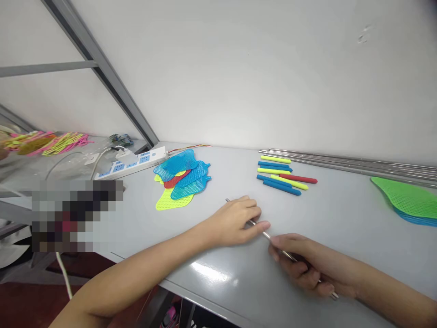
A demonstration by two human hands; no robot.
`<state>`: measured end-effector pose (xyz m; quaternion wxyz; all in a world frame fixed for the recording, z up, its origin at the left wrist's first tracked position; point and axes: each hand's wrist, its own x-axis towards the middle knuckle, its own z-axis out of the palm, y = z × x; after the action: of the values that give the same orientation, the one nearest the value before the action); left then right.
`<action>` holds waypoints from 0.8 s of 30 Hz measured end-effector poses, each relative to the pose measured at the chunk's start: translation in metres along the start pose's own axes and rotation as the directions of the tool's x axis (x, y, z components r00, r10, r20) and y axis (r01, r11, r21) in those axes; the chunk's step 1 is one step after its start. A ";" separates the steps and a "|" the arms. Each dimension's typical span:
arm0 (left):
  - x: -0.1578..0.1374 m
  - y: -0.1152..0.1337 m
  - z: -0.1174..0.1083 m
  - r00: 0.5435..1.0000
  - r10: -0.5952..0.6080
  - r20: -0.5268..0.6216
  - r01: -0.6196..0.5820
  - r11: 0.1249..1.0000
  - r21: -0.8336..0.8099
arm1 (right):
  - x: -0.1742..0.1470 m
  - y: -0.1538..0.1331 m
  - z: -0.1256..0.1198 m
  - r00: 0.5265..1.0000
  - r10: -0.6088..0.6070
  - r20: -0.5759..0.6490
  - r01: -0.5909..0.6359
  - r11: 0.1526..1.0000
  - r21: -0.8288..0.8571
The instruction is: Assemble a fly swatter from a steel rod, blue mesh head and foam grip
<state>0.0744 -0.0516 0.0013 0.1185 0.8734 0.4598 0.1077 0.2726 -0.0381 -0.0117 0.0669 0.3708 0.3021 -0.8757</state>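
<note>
A thin metal rod [266, 235] slants across the front of the table, from upper left to lower right. My left hand [238, 222], back upward, is curled over its far part, with the tip showing beyond the fingers. My right hand [303, 262] is closed around the nearer part, thumb along it, and the rod's end sticks out below. Past my left hand lies a loose pile of perforated plastic fly swatter heads [191, 187], blue, yellow and red. Beyond my hands are several pointed plastic tubes [282, 191] in blue, yellow and red.
Several long metal rods [341, 163] lie along the wall at the right. Green [406, 197] and blue swatter heads rest at the right edge. A white power strip [136, 162] with plugs and cables stands at the left, with pink and yellow strands [64, 143] behind it.
</note>
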 end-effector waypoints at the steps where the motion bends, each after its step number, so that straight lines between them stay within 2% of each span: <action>1: 0.000 -0.003 -0.003 1.000 0.009 0.007 -0.009 1.000 -0.001 | -0.001 -0.002 0.000 1.000 -0.006 0.010 0.006 1.000 0.015; 10: 0.005 -0.021 -0.013 0.997 0.063 0.050 -0.068 0.993 0.094 | -0.006 -0.012 -0.012 0.994 -0.075 0.076 0.070 0.995 0.065; 13: 0.005 -0.024 -0.011 0.999 0.021 0.041 -0.025 0.995 0.093 | -0.005 -0.014 -0.014 0.987 -0.154 0.054 0.149 0.984 0.097; 18: 0.004 -0.033 -0.009 0.998 -0.061 0.020 0.059 0.994 0.097 | -0.005 -0.017 -0.011 0.944 -0.327 0.044 0.323 0.944 0.074; 22: 0.004 -0.037 -0.010 0.995 -0.099 0.003 0.098 0.991 0.086 | -0.007 -0.020 -0.013 0.922 -0.387 0.017 0.380 0.911 0.158; 24: 0.004 -0.036 -0.011 0.993 -0.116 -0.007 0.117 0.991 0.073 | -0.009 -0.022 -0.018 0.918 -0.395 0.044 0.376 0.899 0.224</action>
<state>0.0452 -0.0268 0.0009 0.0919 0.8487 0.5139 0.0850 0.2822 -0.0114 -0.0050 -0.1341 0.2693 0.2716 -0.9142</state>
